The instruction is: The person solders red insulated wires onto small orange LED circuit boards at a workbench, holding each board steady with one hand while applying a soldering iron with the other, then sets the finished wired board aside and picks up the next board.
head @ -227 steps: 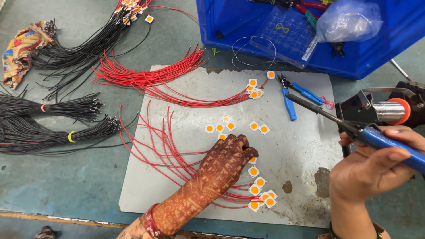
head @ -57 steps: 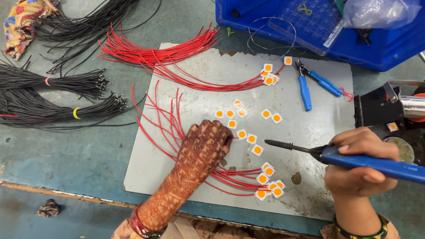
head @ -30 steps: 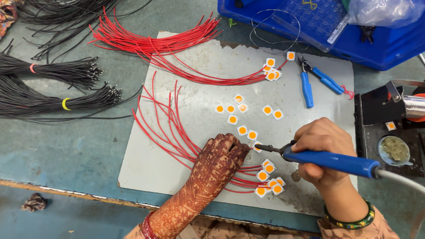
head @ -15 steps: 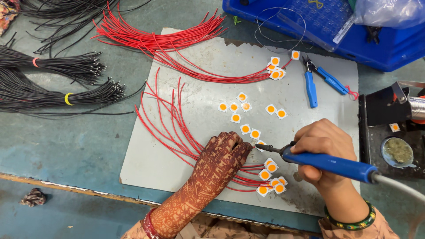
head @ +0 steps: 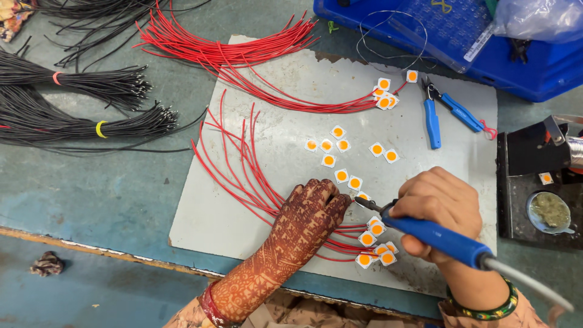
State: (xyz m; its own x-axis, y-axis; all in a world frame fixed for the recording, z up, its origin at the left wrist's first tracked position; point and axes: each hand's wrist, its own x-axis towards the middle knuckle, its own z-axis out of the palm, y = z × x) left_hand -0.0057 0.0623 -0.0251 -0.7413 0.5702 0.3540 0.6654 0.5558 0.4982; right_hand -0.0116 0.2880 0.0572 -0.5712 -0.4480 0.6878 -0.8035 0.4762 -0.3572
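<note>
Both hands work low on a grey mat [head: 243, 212]: the left hand [head: 310, 212] presses flat, fingers together, on red wires [head: 243, 164]. Beside it, the right hand [head: 440, 206] grips a blue soldering iron [head: 446, 240], its tip near small orange-centred square chips [head: 367, 238] at the mat's lower edge.

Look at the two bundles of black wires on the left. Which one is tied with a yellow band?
The lower bundle, nearer the left hand, has the yellow band. The upper bundle has a pink one.
</note>
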